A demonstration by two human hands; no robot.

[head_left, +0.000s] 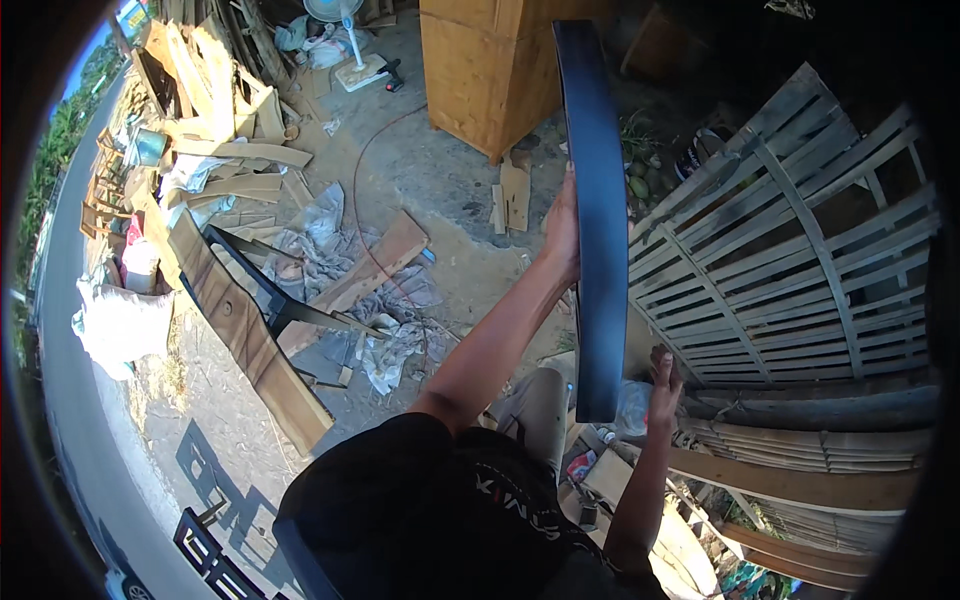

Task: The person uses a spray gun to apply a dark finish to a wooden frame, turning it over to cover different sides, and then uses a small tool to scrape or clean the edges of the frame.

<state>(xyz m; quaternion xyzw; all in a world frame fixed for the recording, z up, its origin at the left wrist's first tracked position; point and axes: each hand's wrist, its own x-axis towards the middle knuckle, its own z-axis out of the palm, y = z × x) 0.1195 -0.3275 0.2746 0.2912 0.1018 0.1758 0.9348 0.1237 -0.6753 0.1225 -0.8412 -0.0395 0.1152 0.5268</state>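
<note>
A long, slightly curved black board (598, 210) stands upright in front of me, its dark face toward me. My left hand (564, 228) grips its left edge a little above the middle; some of the fingers are hidden behind it. To the right of the board's lower end, my right hand (664, 384) is raised with its fingers stretched out and nothing in it. A gap shows between this hand and the board.
A wooden cabinet (470, 70) stands behind the board, with a slatted panel (790, 240) at right. On the left, a wide plank (245, 330) lies over a black frame (255, 275). Cloths (320, 240), a red hose (357, 185), wood scraps (215, 90) and a fan (352, 45) lie or stand beyond.
</note>
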